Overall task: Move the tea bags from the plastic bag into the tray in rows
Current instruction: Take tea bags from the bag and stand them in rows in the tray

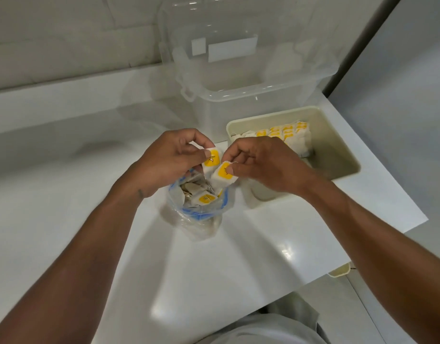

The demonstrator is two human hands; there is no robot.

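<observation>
My left hand [168, 161] pinches one square yellow-tagged tea bag [212, 158], my right hand [265, 166] another tea bag [222, 177]. One crinkly plastic bag [201, 225] sits just below.

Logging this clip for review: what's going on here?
A person at a white counter is emptying an open plastic bag. The left hand pinches one yellow-tagged tea bag and the right hand pinches a second tea bag, both just above the bag, which holds more tea bags. The cream tray to the right holds packed rows at its far end. A clear storage box stands behind.
</observation>
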